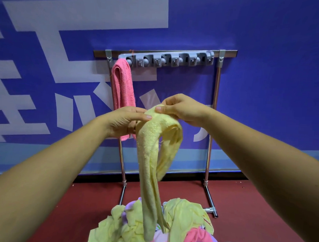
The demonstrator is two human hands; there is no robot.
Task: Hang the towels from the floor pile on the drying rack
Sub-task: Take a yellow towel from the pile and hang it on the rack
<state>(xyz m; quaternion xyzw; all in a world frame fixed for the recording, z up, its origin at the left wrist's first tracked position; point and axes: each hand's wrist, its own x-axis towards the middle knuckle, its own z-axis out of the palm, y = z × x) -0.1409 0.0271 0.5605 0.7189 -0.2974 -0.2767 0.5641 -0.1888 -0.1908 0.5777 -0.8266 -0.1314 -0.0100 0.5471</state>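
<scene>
Red floor, towel pile half off-frame

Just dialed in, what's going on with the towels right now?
A person holds a yellow towel up in front of the drying rack. The left hand and right hand both pinch its top fold. Its tail hangs down over the floor pile. One pink towel already hangs at the left end of the grey hook strip.
</scene>
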